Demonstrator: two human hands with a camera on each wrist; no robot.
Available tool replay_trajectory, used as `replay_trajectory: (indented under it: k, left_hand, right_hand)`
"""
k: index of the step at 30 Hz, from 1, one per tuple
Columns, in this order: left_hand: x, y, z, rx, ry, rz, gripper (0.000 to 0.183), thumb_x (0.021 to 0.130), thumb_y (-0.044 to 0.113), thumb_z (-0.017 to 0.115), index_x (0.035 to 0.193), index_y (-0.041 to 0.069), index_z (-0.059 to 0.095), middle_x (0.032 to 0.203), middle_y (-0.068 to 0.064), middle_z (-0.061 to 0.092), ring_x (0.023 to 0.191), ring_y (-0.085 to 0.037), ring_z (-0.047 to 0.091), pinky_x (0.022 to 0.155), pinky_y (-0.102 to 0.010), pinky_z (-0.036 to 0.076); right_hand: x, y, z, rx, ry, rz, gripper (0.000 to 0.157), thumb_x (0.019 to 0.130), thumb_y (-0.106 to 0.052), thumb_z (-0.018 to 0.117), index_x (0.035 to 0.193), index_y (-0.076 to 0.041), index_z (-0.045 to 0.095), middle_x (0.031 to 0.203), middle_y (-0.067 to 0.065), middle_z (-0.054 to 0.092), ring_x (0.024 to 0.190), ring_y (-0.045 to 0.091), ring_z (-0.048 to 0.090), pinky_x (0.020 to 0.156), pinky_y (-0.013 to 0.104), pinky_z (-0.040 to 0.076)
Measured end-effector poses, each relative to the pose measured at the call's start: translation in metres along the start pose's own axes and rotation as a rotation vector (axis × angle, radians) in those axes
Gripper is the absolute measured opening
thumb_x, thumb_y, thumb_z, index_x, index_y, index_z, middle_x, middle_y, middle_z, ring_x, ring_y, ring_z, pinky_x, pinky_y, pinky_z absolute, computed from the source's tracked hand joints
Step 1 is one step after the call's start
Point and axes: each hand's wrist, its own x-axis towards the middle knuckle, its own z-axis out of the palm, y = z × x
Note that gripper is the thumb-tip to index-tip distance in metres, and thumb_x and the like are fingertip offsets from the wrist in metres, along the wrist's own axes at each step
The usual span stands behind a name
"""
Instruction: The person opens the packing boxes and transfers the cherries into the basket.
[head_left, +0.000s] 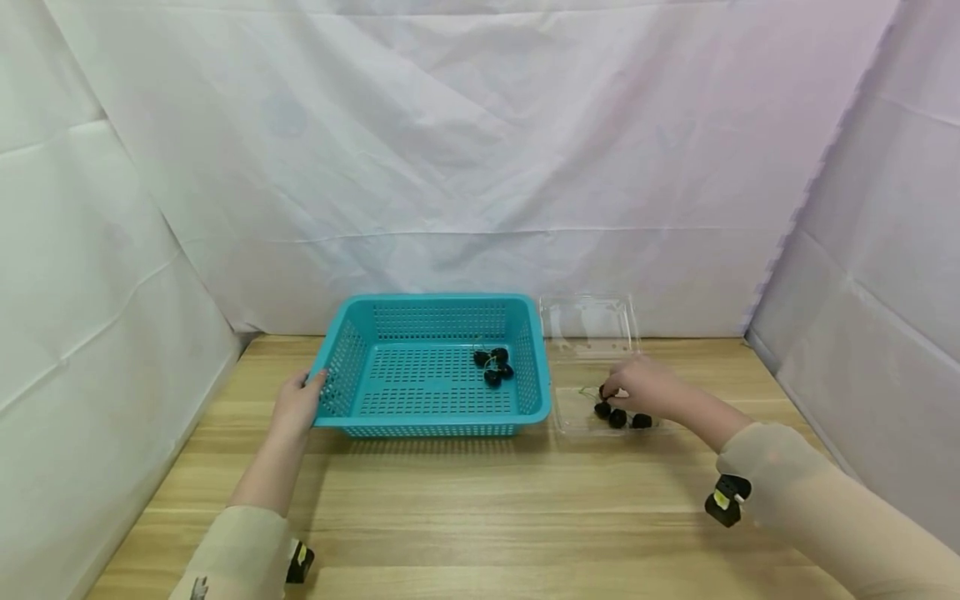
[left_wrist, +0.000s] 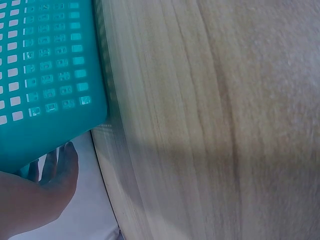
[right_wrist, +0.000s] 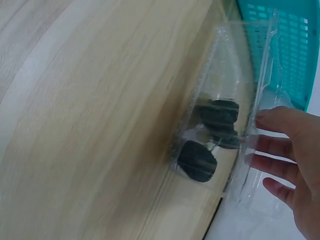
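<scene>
At the left end of a turquoise perforated plastic basket [head_left: 435, 427], my left hand [head_left: 297, 404] grips the rim, thumb on top. The left wrist view shows its fingers [left_wrist: 70, 160] beneath the edge. Several dark cherries [head_left: 492, 377] with green stems lie in the basket's right part. My right hand [head_left: 641, 386] reaches into a clear plastic clamshell box [head_left: 570, 417], its fingertips at a dark cherry that they partly hide. In the right wrist view, its fingers [right_wrist: 275, 147] are spread apart behind the clear wall, close to several cherries [right_wrist: 197, 161].
The box's clear lid [head_left: 588, 321] stands raised at the back, beside the basket's right end. White cloth [head_left: 480, 142] hangs behind and along both sides of the wooden table [head_left: 480, 508].
</scene>
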Motion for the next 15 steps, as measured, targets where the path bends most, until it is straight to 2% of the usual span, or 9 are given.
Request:
replay_trajectory:
  k: [6,11,15]
  left_hand:
    - [-0.0015,0.0010,0.0008,-0.013,-0.015,0.011,0.063,0.106,0.037,0.033,0.151,-0.005,0.023,0.146,-0.027,0.035,0.128,-0.035,0.039,0.101,-0.048,0.040]
    - [-0.0016,0.0007,0.0010,-0.013,-0.010,0.011,0.062,0.106,0.037,0.033,0.150,-0.006,0.025,0.145,-0.028,0.035,0.127,-0.035,0.040,0.100,-0.048,0.041]
    - [-0.0015,0.0001,0.0009,-0.003,-0.005,0.013,0.062,0.106,0.037,0.033,0.149,-0.007,0.026,0.144,-0.027,0.037,0.125,-0.035,0.041,0.098,-0.047,0.041]
  right_hand:
    - [-0.0016,0.0052,0.0039,0.004,-0.030,0.004,0.006,0.079,-0.007,0.077,0.079,-0.013,0.075,0.074,-0.007,0.062,0.070,0.011,0.060,0.071,0.040,0.053]
    - [-0.0019,0.0067,0.0055,-0.014,-0.068,0.004,0.009,0.079,-0.006,0.077,0.077,-0.014,0.073,0.074,-0.007,0.061,0.068,0.011,0.059,0.063,0.033,0.052]
    - [-0.0010,0.0082,0.0076,-0.019,-0.101,0.021,0.013,0.078,-0.006,0.079,0.075,-0.016,0.072,0.073,-0.008,0.061,0.067,0.011,0.059,0.061,0.032,0.051]
